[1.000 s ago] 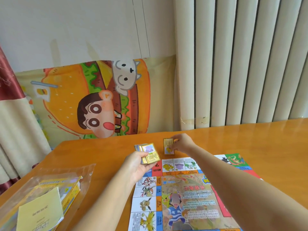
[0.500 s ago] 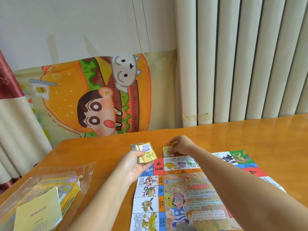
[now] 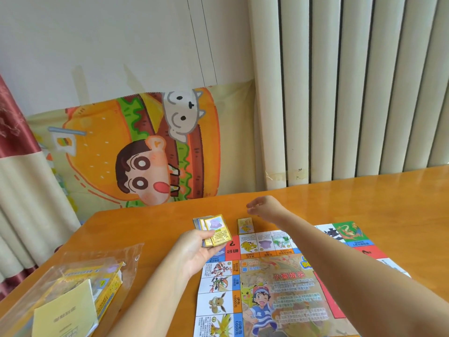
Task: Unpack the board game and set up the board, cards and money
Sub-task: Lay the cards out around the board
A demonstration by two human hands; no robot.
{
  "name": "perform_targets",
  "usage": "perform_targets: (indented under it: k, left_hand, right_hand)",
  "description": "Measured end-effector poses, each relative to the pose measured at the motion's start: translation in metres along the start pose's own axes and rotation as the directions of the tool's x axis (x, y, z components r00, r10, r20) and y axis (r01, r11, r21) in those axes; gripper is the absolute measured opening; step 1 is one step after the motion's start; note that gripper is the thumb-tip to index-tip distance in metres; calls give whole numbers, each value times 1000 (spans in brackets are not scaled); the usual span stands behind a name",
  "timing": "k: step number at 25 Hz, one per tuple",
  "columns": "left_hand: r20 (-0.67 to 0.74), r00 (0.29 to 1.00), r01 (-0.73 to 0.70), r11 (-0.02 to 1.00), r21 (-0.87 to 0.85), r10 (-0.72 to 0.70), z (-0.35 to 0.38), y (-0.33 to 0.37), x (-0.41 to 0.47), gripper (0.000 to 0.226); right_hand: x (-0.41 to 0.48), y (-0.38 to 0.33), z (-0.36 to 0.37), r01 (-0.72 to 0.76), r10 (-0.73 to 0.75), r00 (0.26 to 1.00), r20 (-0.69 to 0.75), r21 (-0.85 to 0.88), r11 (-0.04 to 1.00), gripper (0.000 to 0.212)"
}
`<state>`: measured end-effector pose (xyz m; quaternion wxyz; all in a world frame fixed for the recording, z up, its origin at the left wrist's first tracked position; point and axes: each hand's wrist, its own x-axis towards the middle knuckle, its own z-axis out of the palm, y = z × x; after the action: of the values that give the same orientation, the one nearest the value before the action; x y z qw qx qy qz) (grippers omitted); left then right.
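Note:
The paper game board point(image 3: 279, 283) lies unfolded on the wooden table point(image 3: 364, 203), its cartoon middle facing me. My left hand point(image 3: 194, 251) grips a fanned stack of yellow-edged cards point(image 3: 213, 231) above the board's far left corner. A single yellow card point(image 3: 245, 225) lies flat on the table just beyond the board's far edge. My right hand point(image 3: 262, 206) hovers a little above and behind that card, fingers loosely curled and holding nothing.
A clear plastic bag point(image 3: 73, 283) with a yellow game box point(image 3: 107, 285) and a pale yellow booklet point(image 3: 65, 312) lies at the near left. A cartoon burger cloth point(image 3: 136, 152) and pale vertical blinds point(image 3: 352, 93) stand behind the table's far edge.
My right hand has let go of the single card and lifted away from it, up and to the right. My left hand keeps its hold on the card stack.

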<state>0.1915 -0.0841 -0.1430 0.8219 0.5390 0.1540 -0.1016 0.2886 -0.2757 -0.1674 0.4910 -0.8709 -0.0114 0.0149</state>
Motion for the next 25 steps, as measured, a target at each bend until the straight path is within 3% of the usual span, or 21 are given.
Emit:
perform_targets:
  k: [3,6,8,11,13,15,17,19,22,25]
  left_hand:
    - [17,998,-66,988,136,64,2,-4,-9,21]
    - [20,986,-162,945,284,163,8,-11,-15,30]
    - [18,979,-194,917,347,201,14,-12,-16,33]
    - [38,971,-229,870,437,236,21,-14,-19,29]
    - [71,968,-246,847,471,242,27,-13,-20,29]
    - [96,968,-250,852,459,232,33,-10,-17,32]
    - [107,968,-250,873,419,225,38,-8,-11,37]
    - [93,972,-234,908,346,215,43,-7,-2,34]
    - [18,990,-142,974,177,141,49,-6,7,5]
    - [14,998,-67,997,-41,68,43,-3,13,22]
  right_hand:
    - [-25,-24,-19,85,-118,969,216,153,985,24]
    - [-50,-47,-31,218,-208,887,413,24,976,31]
    - [-62,-62,-39,303,-259,865,430,-38,952,43]
    - [-75,-77,-55,291,-297,867,399,76,954,29]
    - [-79,-83,-61,399,-300,852,429,-162,903,33]
    - [-81,-86,-58,472,-283,852,440,-414,778,44]
    - [-81,-86,-55,470,-289,871,398,-503,725,52]
    - [-77,-84,-58,463,-311,879,361,-497,733,49]
    - [-65,-74,-65,442,-271,889,368,-540,716,30]
    - [-54,-53,-67,282,-148,933,328,-412,867,16]
